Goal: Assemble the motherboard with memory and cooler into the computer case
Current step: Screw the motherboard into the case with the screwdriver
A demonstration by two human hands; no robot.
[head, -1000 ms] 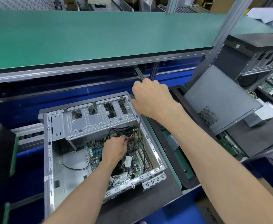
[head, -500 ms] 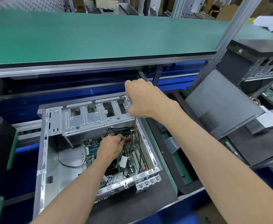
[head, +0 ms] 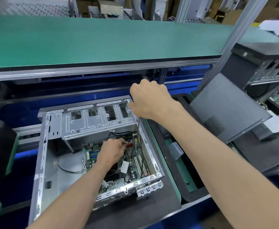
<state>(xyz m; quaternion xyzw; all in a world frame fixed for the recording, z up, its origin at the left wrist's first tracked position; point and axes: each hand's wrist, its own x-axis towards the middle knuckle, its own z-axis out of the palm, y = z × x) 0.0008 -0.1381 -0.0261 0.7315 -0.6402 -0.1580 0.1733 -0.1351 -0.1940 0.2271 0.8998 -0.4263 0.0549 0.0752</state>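
Writing: no brand or label can be read; the white tag (head: 124,167) on the motherboard is too blurred to make out
Computer case (head: 41,162): open metal chassis lying on a dark mat, with a drive cage (head: 92,121) across its far end
Inside the case: the green motherboard (head: 133,169) lies flat on the floor of the case, with white expansion slots, a red connector (head: 130,144) and black cables over it
Left hand (head: 111,152): reaches into the case above the motherboard, fingertips pinched together just beside the red connector; what they hold is too small to tell
Right hand (head: 149,100): fist closed round the handle of a screwdriver (head: 136,136), whose thin shaft points down into the case by its right wall
Right of the case: a grey side panel (head: 226,109) leans tilted
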